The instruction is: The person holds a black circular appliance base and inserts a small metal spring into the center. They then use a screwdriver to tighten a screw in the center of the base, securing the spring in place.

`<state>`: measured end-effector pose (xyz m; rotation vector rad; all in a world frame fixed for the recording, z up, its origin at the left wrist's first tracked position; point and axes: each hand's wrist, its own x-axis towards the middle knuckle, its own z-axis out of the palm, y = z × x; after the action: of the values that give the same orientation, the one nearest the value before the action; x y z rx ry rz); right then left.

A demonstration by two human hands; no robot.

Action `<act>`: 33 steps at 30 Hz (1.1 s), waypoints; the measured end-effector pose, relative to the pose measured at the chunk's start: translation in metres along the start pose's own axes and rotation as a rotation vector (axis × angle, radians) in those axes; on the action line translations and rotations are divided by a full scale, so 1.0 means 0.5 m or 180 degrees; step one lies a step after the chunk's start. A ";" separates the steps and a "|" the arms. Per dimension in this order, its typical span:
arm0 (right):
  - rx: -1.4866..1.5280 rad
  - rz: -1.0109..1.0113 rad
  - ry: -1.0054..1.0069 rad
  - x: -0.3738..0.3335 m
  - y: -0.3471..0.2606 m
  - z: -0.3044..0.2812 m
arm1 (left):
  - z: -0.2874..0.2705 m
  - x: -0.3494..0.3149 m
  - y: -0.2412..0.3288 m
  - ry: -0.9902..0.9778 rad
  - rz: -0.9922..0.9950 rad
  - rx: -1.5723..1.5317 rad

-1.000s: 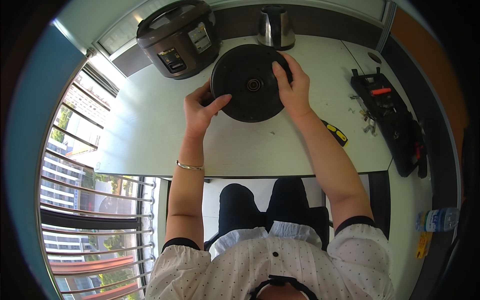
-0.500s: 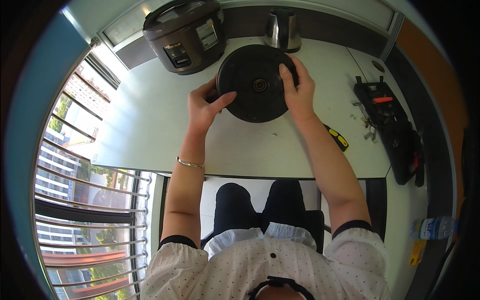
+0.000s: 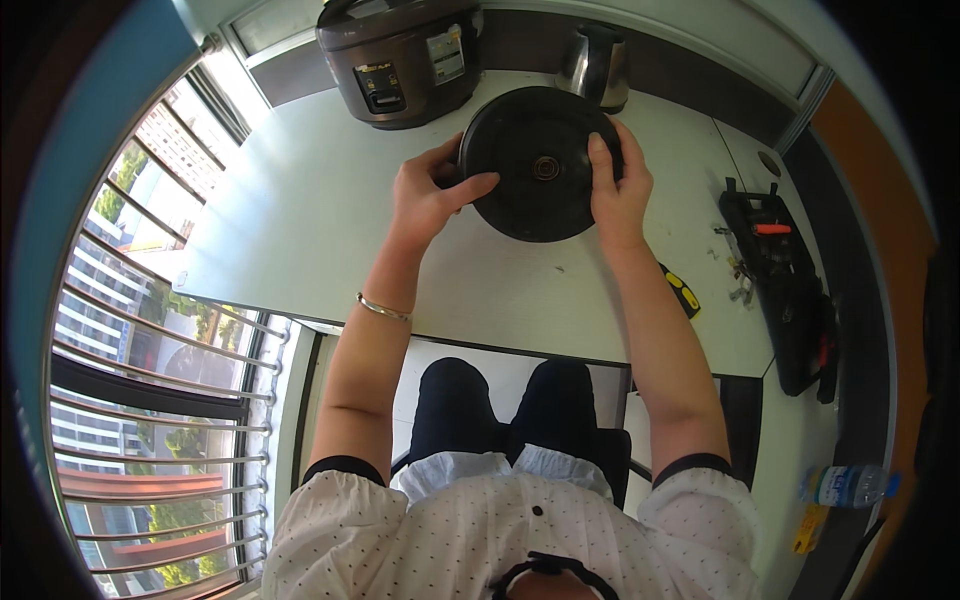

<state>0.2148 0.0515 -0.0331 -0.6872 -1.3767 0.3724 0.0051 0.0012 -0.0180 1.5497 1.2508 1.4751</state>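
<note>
Between my two hands, above the far middle of the white table, is a round black disc-shaped base (image 3: 530, 205) with a small coppery ring-shaped fitting at its centre. My left hand (image 3: 432, 190) grips its left edge, thumb lying on the face and the other fingers partly hidden behind. On the right edge, my right hand (image 3: 623, 190) has its thumb on the face, with its fingers wrapped round the rim. Just beyond the disc stands a silver and black electric kettle (image 3: 595, 65).
A brown rice cooker (image 3: 405, 75) stands at the back left. Rightward lie a black tool case (image 3: 785, 290), several small metal parts (image 3: 738, 272) and a black-and-yellow tool (image 3: 682, 292). A water bottle (image 3: 850, 487) lies at the lower right. A railed window (image 3: 165, 390) borders the left.
The view has turned slightly, shifting the table's far things to the right in the picture. Both hands keep their hold on the disc, which looks little changed.
</note>
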 end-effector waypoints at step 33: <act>-0.0218 -0.0194 -0.0089 0.010 0.009 -0.010 | 0.002 0.009 -0.008 0.0025 0.0006 0.0238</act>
<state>0.2214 0.0569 -0.0322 -0.6968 -1.4389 0.2884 0.0049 0.0069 -0.0203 1.5951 1.3229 1.4517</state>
